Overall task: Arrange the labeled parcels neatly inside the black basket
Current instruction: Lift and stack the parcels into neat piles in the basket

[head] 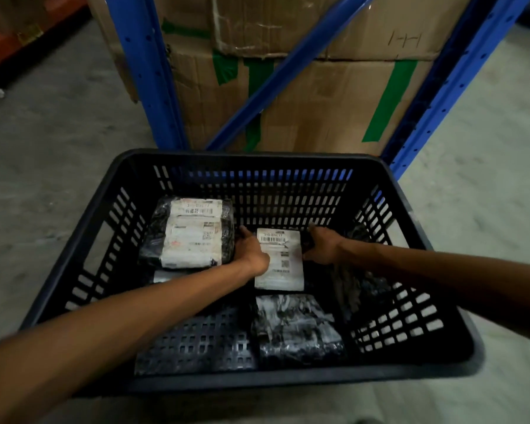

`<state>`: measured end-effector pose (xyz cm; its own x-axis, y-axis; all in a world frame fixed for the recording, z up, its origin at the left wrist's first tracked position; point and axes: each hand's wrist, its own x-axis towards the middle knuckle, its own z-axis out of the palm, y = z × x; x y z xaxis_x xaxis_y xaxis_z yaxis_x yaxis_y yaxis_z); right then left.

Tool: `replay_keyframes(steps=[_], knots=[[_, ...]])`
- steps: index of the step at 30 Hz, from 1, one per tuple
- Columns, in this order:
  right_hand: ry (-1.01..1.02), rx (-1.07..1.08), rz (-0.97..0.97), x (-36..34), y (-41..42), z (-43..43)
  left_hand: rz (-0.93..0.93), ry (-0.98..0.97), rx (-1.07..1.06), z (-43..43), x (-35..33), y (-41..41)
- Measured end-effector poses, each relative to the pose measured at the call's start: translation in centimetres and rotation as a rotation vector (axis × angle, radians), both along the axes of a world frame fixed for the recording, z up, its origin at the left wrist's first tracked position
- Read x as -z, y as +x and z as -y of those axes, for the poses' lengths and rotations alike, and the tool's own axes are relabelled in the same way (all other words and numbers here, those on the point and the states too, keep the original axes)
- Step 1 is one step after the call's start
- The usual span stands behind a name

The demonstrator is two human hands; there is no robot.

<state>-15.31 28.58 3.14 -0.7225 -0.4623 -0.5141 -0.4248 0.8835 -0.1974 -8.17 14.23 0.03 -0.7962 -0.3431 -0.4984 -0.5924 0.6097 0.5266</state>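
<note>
Reaching into the black basket on a warehouse floor, a person squares up a labeled parcel lying flat near the middle of the basket's slotted base, its white barcode label facing up. Against the basket's left wall sits a larger labeled parcel, wrapped in dark plastic and also label-up, with the edge of something pale showing just beneath its near side. The left hand rests on the middle parcel's left edge, fingers curled over its far corner, just beside the larger one. The right hand grips the same parcel's right edge, thumb on the near side and fingers closed around the dark wrapping; both hands hold it rather than lie slack. Nearer the wearer than the middle parcel lies a dark plastic-wrapped parcel showing no label, and more dark wrapping is heaped toward the basket's right wall. Beyond the basket stand taped cardboard cartons behind blue rack uprights. The step in hand appears to be setting this parcel in line; the next move likely calls for sliding it flush beside the larger parcel, then turning the unlabeled bundles label-up.
</note>
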Motion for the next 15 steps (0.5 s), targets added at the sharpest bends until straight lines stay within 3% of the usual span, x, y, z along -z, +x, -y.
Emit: replay_keyframes(steps=[3,6,8,10,15], knots=[[0.074,-0.36,-0.109,-3.2,3.0,-2.2,-0.029,-0.097,0.443,0.2,-2.2,3.6],[0.149,-0.673,0.011,-3.9,6.4,-5.1,0.05,-0.184,0.883,0.0,-3.7,7.9],[0.243,-0.854,-0.035,-3.5,8.2,-6.3,0.117,-0.251,1.087,-0.4,-3.7,9.2],[0.284,-0.955,-0.099,-2.6,9.3,-6.6,0.173,-0.287,1.188,-1.2,-3.1,9.5],[0.245,-0.942,-0.062,-1.3,8.6,-7.0,0.156,-0.304,1.205,-1.6,-2.0,9.5]])
